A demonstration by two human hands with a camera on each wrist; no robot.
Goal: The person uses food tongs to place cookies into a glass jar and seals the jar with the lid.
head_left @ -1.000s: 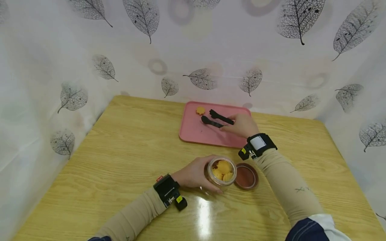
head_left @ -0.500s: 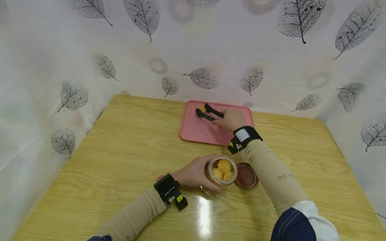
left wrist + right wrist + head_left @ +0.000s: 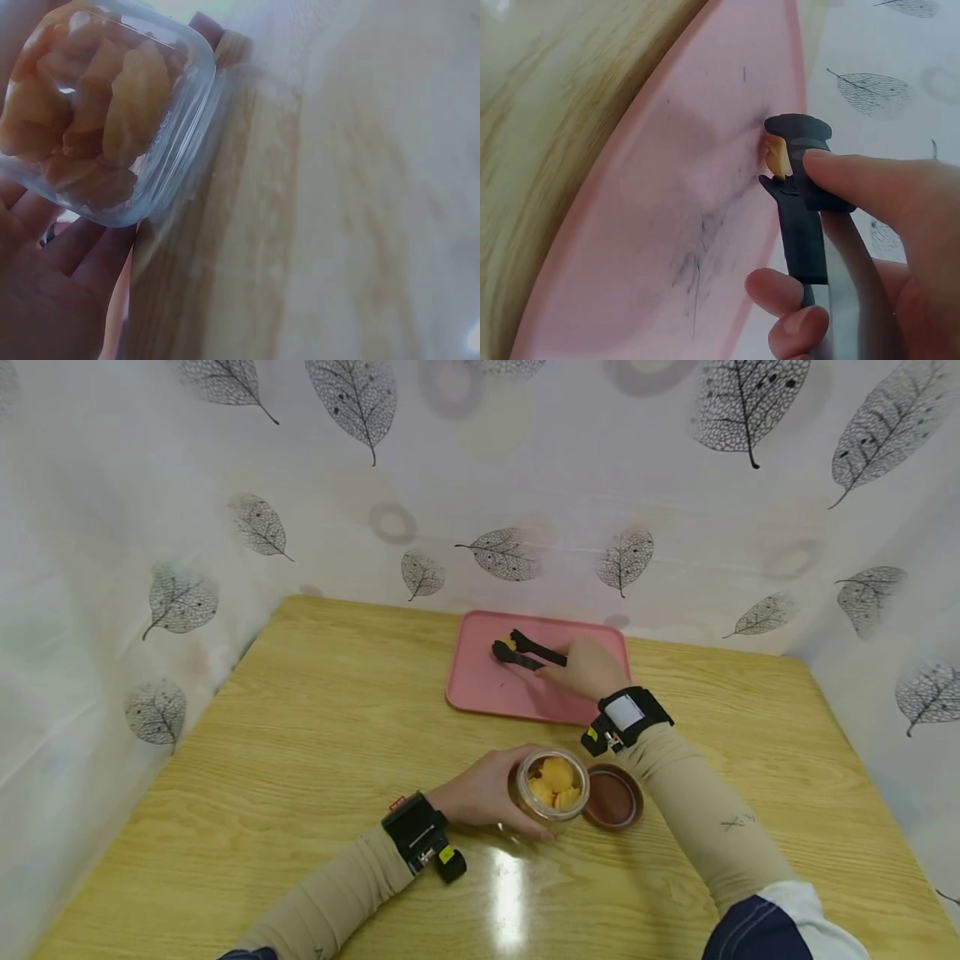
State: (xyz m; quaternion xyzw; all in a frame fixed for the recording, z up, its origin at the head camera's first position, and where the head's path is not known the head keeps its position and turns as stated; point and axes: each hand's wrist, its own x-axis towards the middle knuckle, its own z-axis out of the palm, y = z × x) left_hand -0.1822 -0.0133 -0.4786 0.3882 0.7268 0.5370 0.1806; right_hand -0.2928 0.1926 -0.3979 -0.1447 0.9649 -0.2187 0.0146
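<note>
My left hand grips a clear jar standing on the table, its mouth uncovered. Inside lie several yellow-orange flower-shaped pieces; through the jar wall they also show in the left wrist view. My right hand holds black-tipped tongs over the pink tray. Between the tong tips is one yellow flower-shaped piece, partly hidden by them. Whether it touches the tray I cannot tell.
A brown round lid lies just right of the jar. The wooden table extends around both. Behind the tray rises a white curtain printed with leaves.
My right hand went left with the tongs to the yellow piece, then came back slightly right and nearer. The piece, loose on the tray before, is now between the tips. My left hand stays put.
</note>
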